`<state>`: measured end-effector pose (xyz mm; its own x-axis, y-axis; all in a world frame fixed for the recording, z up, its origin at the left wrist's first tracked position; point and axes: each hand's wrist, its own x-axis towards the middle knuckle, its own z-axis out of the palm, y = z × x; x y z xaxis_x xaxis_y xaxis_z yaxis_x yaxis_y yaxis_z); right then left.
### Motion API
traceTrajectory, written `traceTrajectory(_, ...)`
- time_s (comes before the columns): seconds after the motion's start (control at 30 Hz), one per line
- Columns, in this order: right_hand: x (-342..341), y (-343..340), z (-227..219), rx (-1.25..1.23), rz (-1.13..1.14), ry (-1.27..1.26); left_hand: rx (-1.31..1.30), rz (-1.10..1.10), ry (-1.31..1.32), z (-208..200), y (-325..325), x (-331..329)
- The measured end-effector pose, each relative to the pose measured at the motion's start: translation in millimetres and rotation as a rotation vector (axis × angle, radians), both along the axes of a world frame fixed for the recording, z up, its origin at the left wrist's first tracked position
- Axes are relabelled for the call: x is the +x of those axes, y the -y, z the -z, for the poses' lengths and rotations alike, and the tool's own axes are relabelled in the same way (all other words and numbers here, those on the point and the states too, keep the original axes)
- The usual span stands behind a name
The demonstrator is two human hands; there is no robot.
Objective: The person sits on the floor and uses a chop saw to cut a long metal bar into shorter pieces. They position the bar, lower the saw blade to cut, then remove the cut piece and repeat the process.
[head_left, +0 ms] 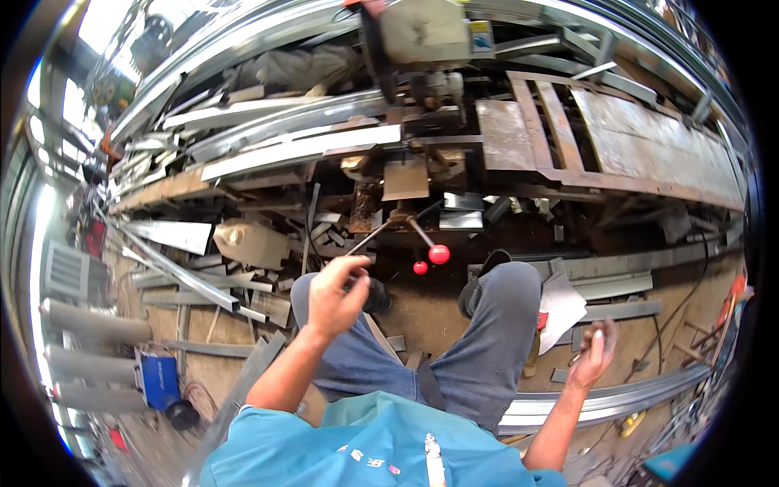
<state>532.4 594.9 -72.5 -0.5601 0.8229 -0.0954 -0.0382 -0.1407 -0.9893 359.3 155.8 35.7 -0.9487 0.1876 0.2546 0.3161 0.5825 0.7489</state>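
Observation:
My left hand [334, 299] is loosely curled above my left knee, beside a spoked lever handle [399, 220]. One lever's outer end disappears behind its fingers, and whatever they may hold is hidden. Two other levers end in red ball knobs [439, 254] between my knees. My right hand [594, 357] is raised out to the right, fingers partly bent and apart, with nothing clearly visible in it. White paper [560, 308] lies near it, beside my right knee. Above the handle stands a machine with a pale housing [424, 34] and a dark disc-shaped guard [376, 53].
A long bench holds metal strips [300, 152] at left and a rusty plate [649, 134] at right. Offcuts and a beige jug [250, 245] lie below. A blue machine [160, 380] and grey cylinders [89, 365] stand left. Steel profiles [633, 399] lie by my right arm.

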Motion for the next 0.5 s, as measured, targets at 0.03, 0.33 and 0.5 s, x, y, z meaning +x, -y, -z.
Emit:
traceTrajectory(0.03, -27.8, 22.7, -52.2, 0.071, -0.189, -0.17, 0.112, -0.07, 0.032, 6.8, 9.0, -10.7)
traceTrajectory(0.33, -69.8, 185.0, -198.2, 0.33, -0.75, -0.647, -0.164, -0.561, 0.0, 91.4, 125.8, 27.0)
traceTrajectory(0.5, -55.8, 196.4, -188.4, 0.245, -0.639, -0.642, -0.512, -0.489, -0.077, 107.3, 133.8, 22.2)
